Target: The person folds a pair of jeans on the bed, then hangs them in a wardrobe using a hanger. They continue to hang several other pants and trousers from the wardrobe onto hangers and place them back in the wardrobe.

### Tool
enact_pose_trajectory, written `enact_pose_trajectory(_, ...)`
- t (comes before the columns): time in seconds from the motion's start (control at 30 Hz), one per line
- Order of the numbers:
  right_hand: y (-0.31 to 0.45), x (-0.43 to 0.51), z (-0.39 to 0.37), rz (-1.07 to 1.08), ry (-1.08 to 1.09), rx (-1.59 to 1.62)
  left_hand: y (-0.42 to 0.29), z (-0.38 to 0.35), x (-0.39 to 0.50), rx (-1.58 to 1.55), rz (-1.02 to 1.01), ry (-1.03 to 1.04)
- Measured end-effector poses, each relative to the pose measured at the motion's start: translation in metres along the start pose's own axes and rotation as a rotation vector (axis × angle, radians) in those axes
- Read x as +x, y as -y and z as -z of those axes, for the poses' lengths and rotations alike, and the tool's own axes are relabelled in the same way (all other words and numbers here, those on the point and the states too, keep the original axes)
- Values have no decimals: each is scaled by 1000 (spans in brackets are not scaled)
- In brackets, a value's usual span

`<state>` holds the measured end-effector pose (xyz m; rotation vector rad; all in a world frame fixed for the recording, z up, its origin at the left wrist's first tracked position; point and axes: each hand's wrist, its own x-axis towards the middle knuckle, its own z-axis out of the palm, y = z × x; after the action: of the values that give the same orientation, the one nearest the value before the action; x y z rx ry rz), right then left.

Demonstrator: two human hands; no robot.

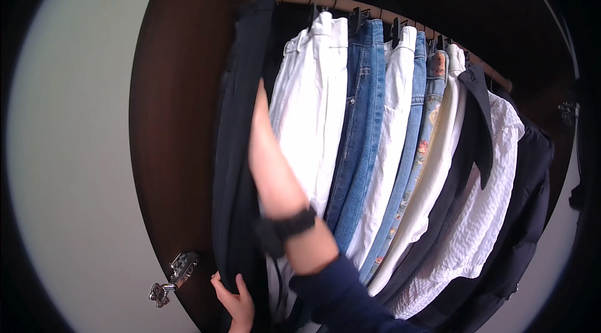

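Note:
Black trousers [239, 145] hang at the left end of a clothes rail inside a dark wardrobe. Low on them, my left hand [237, 299] touches the hanging fabric, thumb and fingers around its edge. My right arm, with a black wristband and navy sleeve, reaches up between the black trousers and white trousers [307, 117]. Its hand [261, 98] is mostly hidden behind the black fabric, so its fingers cannot be seen. Blue jeans [364, 121] hang right of the white pair.
A wooden rail [375, 11] holds clip hangers [359, 17]. Further right hang floral jeans [425, 145], cream trousers [434, 173], a white textured garment [493, 192] and a black jacket [528, 182]. The dark side panel [183, 121] stands at left, with a metal hinge [184, 267] low on it.

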<state>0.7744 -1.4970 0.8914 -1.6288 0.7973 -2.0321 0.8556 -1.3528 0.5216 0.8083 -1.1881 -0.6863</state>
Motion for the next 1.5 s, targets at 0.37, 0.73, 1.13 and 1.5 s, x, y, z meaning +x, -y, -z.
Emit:
enact_pose_trajectory(0.37,42,-198,63,476,-326,-1188,-48,-20,-4,210,-579,88)
enact_pose_trajectory(0.73,100,-254,94,498,-213,-1096,-50,12,7,67,-336,114)
enact_pose_trajectory(1.13,62,-340,97,-87,343,-826,-3,73,-63,383,-172,245)
enact_pose_trajectory(1.5,-111,-465,178,-513,156,-527,71,73,-120,752,234,1154)
